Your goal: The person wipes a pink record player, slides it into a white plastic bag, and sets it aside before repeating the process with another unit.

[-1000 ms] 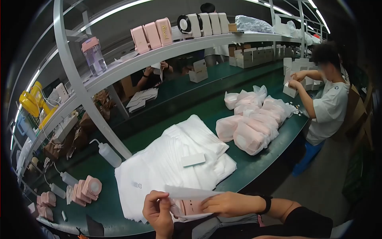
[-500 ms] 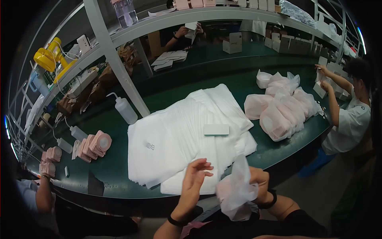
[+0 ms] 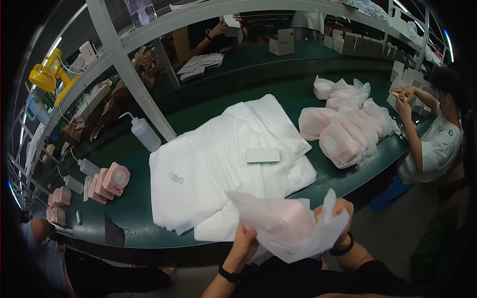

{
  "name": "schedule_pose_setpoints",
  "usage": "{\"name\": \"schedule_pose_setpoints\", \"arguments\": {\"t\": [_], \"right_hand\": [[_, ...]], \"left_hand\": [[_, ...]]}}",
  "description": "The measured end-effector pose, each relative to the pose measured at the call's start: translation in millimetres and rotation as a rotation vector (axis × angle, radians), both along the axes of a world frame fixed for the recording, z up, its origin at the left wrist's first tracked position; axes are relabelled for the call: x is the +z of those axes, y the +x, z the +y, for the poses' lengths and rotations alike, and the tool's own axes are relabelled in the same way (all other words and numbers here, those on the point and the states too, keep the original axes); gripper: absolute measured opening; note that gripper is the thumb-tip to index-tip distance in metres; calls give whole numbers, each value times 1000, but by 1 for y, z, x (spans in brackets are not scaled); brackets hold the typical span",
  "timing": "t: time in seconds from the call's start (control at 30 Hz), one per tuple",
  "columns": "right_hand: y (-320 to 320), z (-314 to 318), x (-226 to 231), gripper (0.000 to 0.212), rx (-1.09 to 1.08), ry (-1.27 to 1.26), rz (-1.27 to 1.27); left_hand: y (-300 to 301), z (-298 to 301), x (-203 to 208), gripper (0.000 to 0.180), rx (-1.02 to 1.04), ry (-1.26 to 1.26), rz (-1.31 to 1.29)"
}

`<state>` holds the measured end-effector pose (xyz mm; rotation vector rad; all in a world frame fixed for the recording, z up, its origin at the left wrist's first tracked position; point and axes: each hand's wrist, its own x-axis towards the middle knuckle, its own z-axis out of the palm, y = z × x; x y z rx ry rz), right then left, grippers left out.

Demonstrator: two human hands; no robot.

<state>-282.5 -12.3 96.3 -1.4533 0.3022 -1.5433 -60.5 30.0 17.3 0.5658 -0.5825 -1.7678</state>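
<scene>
A translucent white bag (image 3: 278, 231) with a pink thing inside is stretched between my hands, just in front of the table's near edge. My left hand (image 3: 245, 244) pinches the bag's left side, with most fingers hidden behind it. On the other side my right hand (image 3: 343, 213) grips the gathered end. Beyond them spreads a wide stack of flat white bags (image 3: 213, 149), and a small pale rectangular block (image 3: 263, 155) lies on top. To the right of the stack sits a heap of filled bags (image 3: 348, 126) with pink contents showing through.
Pink round-faced items (image 3: 110, 181) stand in a row at left, near a white squeeze bottle (image 3: 145, 134). A shelf post (image 3: 129, 69) rises behind the stack. One co-worker (image 3: 432, 134) handles something small at right; another person (image 3: 42, 243) is at far left. A yellow fan (image 3: 47, 74) stands on the shelf.
My left hand, open and apart before, now holds the bag's left side. The bag has spread out wider and risen. The right co-worker's hands have come together. The view has shifted slightly.
</scene>
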Motion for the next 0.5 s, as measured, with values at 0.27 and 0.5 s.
{"name": "schedule_pose_setpoints", "arguments": {"t": [0.27,0.5], "right_hand": [[10,12,-45,36,578,723,847],[-12,30,-61,53,537,1036,135]], "left_hand": [[28,-9,94,50,-309,-965,-825],[2,-12,87,47,-130,-489,-1165]]}}
